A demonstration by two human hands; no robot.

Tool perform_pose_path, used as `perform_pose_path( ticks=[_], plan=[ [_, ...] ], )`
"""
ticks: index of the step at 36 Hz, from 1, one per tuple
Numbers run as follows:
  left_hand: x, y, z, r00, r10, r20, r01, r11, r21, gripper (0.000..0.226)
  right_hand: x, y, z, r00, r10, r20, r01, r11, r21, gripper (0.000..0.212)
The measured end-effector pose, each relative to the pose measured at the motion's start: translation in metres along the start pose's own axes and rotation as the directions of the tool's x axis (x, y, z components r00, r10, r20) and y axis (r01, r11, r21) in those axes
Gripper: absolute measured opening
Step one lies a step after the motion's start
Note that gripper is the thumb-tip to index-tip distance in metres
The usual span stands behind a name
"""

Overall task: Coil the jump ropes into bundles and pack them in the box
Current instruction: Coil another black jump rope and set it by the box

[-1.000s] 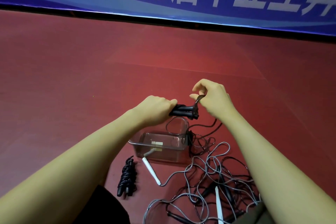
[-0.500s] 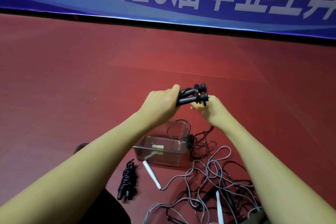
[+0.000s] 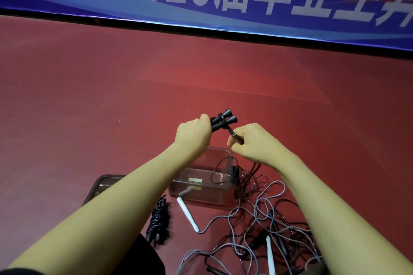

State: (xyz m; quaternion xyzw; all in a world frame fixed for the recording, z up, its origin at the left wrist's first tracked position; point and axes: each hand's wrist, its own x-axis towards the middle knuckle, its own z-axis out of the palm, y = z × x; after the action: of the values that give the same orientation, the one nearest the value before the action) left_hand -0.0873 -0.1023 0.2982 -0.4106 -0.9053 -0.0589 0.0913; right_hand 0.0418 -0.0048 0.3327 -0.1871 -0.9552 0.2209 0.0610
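Above the clear plastic box point(image 3: 220, 194) on the red floor point(image 3: 89, 107), the left hand point(image 3: 194, 135) grips two black jump-rope handles point(image 3: 223, 121) side by side. The right hand point(image 3: 254, 143) pinches their black cord point(image 3: 235, 138), wound round the handles. A coiled black rope bundle point(image 3: 157, 222) lies near left; grey and black ropes point(image 3: 257, 219) tangle to the near right.
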Motion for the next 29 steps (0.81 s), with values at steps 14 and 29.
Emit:
perform_pose_path(
  ticks=[14, 29],
  plan=[
    [-0.011, -0.006, -0.001, 0.903, 0.424, 0.075, -0.43, 0.885, 0.18, 0.014, 0.016, 0.01, 0.001, 0.799, 0.251, -0.546, -0.06, 0.937, 0.343, 0.012],
    [-0.01, -0.002, -0.019, 0.583, 0.72, -0.377, -0.772, 0.635, 0.018, 0.013, 0.017, 0.027, 0.011, 0.893, 0.384, -0.233, -0.15, 0.744, 0.651, 0.03]
  ],
)
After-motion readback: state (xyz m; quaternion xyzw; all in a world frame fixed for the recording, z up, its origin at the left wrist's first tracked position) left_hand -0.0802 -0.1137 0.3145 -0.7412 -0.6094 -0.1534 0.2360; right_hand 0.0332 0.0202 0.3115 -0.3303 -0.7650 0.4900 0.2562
